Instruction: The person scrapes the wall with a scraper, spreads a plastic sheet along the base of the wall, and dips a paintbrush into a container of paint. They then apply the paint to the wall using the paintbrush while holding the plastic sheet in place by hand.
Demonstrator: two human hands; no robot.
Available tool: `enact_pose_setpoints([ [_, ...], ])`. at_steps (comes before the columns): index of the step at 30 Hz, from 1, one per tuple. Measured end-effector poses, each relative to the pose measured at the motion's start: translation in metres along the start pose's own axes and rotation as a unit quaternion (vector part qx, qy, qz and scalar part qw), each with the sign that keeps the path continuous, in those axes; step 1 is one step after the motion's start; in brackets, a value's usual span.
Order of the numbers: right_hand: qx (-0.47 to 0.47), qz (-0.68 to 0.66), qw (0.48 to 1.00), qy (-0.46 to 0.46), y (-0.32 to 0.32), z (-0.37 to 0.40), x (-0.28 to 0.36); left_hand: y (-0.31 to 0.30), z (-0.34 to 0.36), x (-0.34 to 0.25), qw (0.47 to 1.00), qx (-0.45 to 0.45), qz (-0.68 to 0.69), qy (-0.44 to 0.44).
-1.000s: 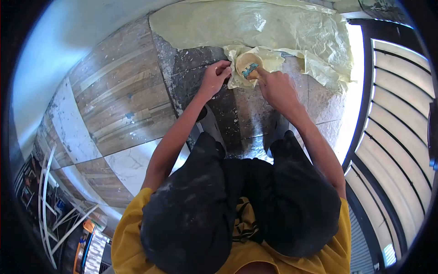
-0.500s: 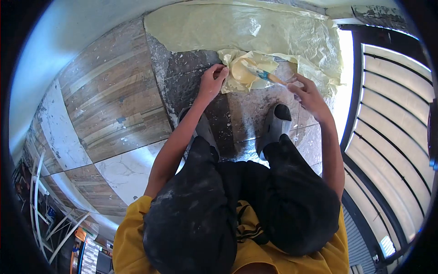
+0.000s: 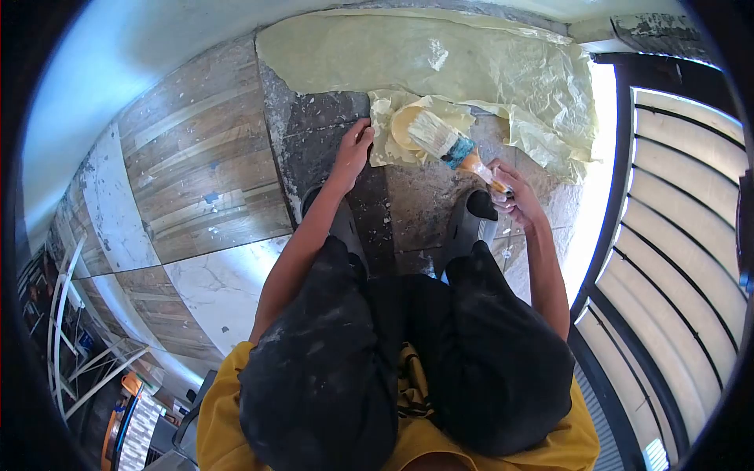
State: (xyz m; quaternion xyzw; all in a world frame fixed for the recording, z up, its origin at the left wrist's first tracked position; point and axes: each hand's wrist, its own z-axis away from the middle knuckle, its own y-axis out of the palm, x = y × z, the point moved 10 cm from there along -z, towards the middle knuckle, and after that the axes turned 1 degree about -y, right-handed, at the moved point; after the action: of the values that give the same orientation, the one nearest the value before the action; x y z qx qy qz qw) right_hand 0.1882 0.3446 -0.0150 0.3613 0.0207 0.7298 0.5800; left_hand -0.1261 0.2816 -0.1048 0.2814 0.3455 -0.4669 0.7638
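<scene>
My right hand point(image 3: 512, 195) is closed around the handle of a wide paintbrush point(image 3: 458, 151). The brush has pale bristles and a blue-smeared band, and its bristles point up and left. Under the bristle tip sits a round, pale yellow container or lid point(image 3: 405, 128), partly hidden by the brush. It rests on a small piece of yellowish paper or thin film point(image 3: 382, 149) on the floor. My left hand point(image 3: 350, 157) has its fingers curled at the left edge of that piece and appears to pinch it.
A large crinkled yellowish sheet point(image 3: 377, 55) covers the floor along the wall. A dark-framed gate point(image 3: 620, 157) stands on the right. Paint-spotted tiles point(image 3: 200, 157) spread to the left, with a pale metal frame point(image 3: 63, 314) beyond. My shoes point(image 3: 473, 220) are just below the container.
My right hand has drawn the brush down, and its bristles now show fully over the container's edge. My left hand has shifted left and slightly down. The small piece lies flatter.
</scene>
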Motion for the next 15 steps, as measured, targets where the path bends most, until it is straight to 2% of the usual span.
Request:
enact_pose_setpoints([
  [3,0.016,-0.014,0.999,-0.043,-0.005,-0.002,-0.006,-0.001,0.003,0.003,1.0,0.003,0.026,-0.005],
  [5,0.025,-0.017,0.996,-0.082,-0.011,-0.003,-0.006,-0.003,0.01,0.002,0.998,-0.012,0.033,-0.045],
  [7,-0.014,0.106,0.986,-0.128,-0.013,-0.004,-0.003,-0.005,0.009,-0.007,0.998,-0.011,0.036,-0.055],
  [8,-0.062,0.167,0.972,-0.151,-0.019,-0.002,-0.002,-0.009,0.006,-0.007,0.996,-0.024,0.048,-0.076],
  [9,-0.071,0.16,0.972,-0.158,-0.022,-0.004,-0.008,-0.011,-0.001,-0.009,0.996,-0.013,0.041,-0.074],
  [11,-0.117,0.216,0.948,-0.201,-0.027,-0.006,-0.013,-0.033,-0.016,-0.029,0.998,-0.045,-0.045,0.021],
  [12,-0.123,0.219,0.942,-0.22,-0.022,-0.006,-0.012,-0.042,-0.025,-0.031,0.998,-0.04,-0.051,0.021],
  [14,-0.131,0.211,0.942,-0.224,-0.021,-0.005,-0.016,-0.058,-0.043,-0.063,0.976,-0.062,-0.165,0.13],
  [15,-0.138,0.211,0.941,-0.226,-0.022,-0.005,-0.016,-0.062,-0.049,-0.072,0.975,-0.055,-0.168,0.132],
])
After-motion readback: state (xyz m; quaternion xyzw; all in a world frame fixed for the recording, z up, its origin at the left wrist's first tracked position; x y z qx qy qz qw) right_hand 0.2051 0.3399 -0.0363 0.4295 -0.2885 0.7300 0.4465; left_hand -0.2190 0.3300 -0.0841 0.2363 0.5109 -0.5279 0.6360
